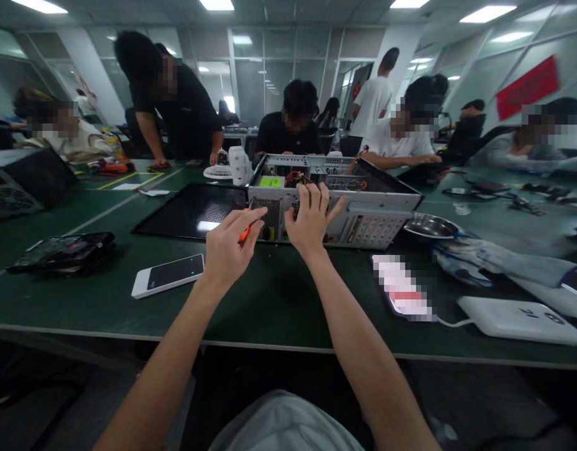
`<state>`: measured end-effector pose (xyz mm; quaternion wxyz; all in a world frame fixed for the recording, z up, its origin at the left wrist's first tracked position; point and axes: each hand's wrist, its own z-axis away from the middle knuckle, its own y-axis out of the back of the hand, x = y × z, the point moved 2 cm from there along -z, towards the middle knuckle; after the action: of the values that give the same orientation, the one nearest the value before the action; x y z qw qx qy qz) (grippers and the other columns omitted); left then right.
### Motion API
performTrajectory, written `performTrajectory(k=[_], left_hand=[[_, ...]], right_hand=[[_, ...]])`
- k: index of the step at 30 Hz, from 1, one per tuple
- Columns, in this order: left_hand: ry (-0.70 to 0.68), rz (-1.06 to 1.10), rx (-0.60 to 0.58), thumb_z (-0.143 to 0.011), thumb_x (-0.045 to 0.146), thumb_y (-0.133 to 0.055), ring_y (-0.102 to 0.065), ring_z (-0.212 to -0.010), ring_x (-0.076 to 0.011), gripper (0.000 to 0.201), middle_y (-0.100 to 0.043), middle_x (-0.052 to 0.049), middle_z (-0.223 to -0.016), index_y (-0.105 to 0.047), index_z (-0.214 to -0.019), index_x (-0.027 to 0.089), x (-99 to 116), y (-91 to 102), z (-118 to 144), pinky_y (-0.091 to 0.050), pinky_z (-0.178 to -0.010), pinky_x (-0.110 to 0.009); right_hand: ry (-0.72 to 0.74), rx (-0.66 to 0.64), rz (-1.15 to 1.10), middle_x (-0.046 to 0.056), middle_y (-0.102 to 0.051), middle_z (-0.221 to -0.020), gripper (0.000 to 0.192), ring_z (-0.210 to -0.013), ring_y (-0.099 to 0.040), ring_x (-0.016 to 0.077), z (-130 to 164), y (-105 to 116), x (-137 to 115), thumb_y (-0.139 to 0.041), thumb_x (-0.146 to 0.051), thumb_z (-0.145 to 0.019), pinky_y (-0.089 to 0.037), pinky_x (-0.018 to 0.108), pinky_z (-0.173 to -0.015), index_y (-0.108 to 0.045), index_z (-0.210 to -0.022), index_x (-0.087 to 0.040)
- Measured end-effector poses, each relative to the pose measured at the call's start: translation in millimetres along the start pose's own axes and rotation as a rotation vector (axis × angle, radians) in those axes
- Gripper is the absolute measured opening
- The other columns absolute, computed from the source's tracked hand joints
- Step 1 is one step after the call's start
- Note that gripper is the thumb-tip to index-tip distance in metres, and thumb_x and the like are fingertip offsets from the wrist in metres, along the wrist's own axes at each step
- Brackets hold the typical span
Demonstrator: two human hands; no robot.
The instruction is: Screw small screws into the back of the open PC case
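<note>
A small orange-handled screwdriver [244,233] is gripped in the left hand [228,250], pointed right and far at the open grey metal computer case [377,222]. The case's near edge is pressed by the right hand [311,220], fingers spread.

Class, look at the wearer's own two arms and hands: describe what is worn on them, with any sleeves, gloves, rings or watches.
Both forearms are bare up to the frame's bottom edge; no sleeves show. The left hand and right hand wear no gloves, and no ring, watch or wristband is visible. A pale grey garment shows below, between the arms.
</note>
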<state>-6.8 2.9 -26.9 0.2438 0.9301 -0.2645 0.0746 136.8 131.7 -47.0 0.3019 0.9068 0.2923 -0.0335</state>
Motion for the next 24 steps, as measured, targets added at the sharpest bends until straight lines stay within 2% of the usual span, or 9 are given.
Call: performTrajectory(k=[2, 4, 7, 10, 15, 18, 20, 24], left_hand=[[0.039, 0.032, 0.017, -0.098, 0.029, -0.056, -0.068, -0.096, -0.0179, 0.023, -0.071, -0.006, -0.107, -0.067, -0.117, 0.020, -4.3, -1.6, 3.9, -0.058, -0.086, -0.033], [0.100, 0.076, 0.007, -0.097, 0.027, -0.055, -0.067, -0.096, -0.0179, 0.031, -0.068, -0.007, -0.114, -0.062, -0.126, 0.021, -7.5, -2.9, 7.1, -0.059, -0.085, -0.034], [0.153, 0.104, -0.016, -0.099, 0.029, -0.049, -0.069, -0.097, -0.0177, 0.050, -0.066, -0.010, -0.131, -0.044, -0.149, 0.024, -8.4, -2.8, 10.2, -0.060, -0.082, -0.033], [0.162, 0.059, -0.012, -0.103, 0.035, -0.046, -0.071, -0.096, -0.0183, 0.061, -0.063, -0.013, -0.142, -0.030, -0.160, 0.025, -7.0, 1.0, 12.2, -0.060, -0.079, -0.032], [0.201, -0.173, 0.090, -0.102, 0.046, -0.049, -0.074, -0.091, -0.0208, 0.049, -0.074, -0.011, -0.125, -0.054, -0.146, 0.023, -6.8, 12.0, 13.5, -0.058, -0.079, -0.032], [0.177, -0.212, 0.110, -0.104, 0.043, -0.047, -0.072, -0.086, -0.0183, 0.050, -0.076, -0.008, -0.115, -0.049, -0.151, 0.027, -5.2, 15.6, 9.8, -0.056, -0.078, -0.029], [0.166, -0.231, 0.098, -0.105, 0.041, -0.044, -0.070, -0.084, -0.0173, 0.046, -0.075, -0.007, -0.111, -0.052, -0.149, 0.029, -3.3, 16.3, 7.1, -0.054, -0.076, -0.028], [0.162, -0.315, 0.063, -0.102, 0.042, -0.050, -0.066, -0.087, -0.0188, 0.033, -0.067, -0.009, -0.113, -0.072, -0.120, 0.025, 0.6, 15.8, 7.2, -0.052, -0.074, -0.030]], right_hand=[[0.002, 0.010, 0.009, 0.013, -0.053, -0.149, 0.054, -0.151, -0.031, 0.0322, 0.4, -1.1, 0.5, -0.045, -0.022, -0.089, 0.001, 0.069, -0.123, -0.052, -0.143, -0.020], [0.002, 0.016, 0.015, 0.013, -0.054, -0.149, 0.053, -0.150, -0.032, 0.0319, 0.6, -1.6, 0.7, -0.045, -0.023, -0.090, 0.002, 0.068, -0.124, -0.053, -0.143, -0.020], [-0.002, 0.016, 0.012, 0.013, -0.054, -0.150, 0.053, -0.151, -0.032, 0.0319, 0.7, -1.2, 0.4, -0.045, -0.024, -0.090, 0.002, 0.068, -0.124, -0.053, -0.143, -0.021], [-0.011, -0.001, -0.001, 0.014, -0.053, -0.150, 0.054, -0.152, -0.030, 0.0327, 0.6, -0.6, -0.3, -0.046, -0.022, -0.090, 0.000, 0.070, -0.123, -0.053, -0.144, -0.021], [-0.015, 0.003, -0.008, 0.013, -0.053, -0.151, 0.053, -0.152, -0.030, 0.0320, 0.4, -1.2, -0.4, -0.045, -0.024, -0.091, 0.001, 0.068, -0.124, -0.053, -0.144, -0.020], [-0.013, 0.004, 0.003, 0.012, -0.053, -0.151, 0.053, -0.151, -0.031, 0.0313, 0.5, -1.3, 0.0, -0.045, -0.024, -0.092, 0.003, 0.067, -0.124, -0.053, -0.144, -0.020], [-0.013, -0.002, 0.011, 0.012, -0.052, -0.151, 0.053, -0.152, -0.031, 0.0313, 0.5, -0.6, -0.1, -0.045, -0.025, -0.092, 0.003, 0.067, -0.125, -0.053, -0.144, -0.020], [-0.017, -0.037, 0.018, 0.014, -0.049, -0.153, 0.056, -0.153, -0.028, 0.0315, 0.4, 1.1, -0.8, -0.045, -0.022, -0.090, 0.001, 0.068, -0.124, -0.050, -0.146, -0.020]])
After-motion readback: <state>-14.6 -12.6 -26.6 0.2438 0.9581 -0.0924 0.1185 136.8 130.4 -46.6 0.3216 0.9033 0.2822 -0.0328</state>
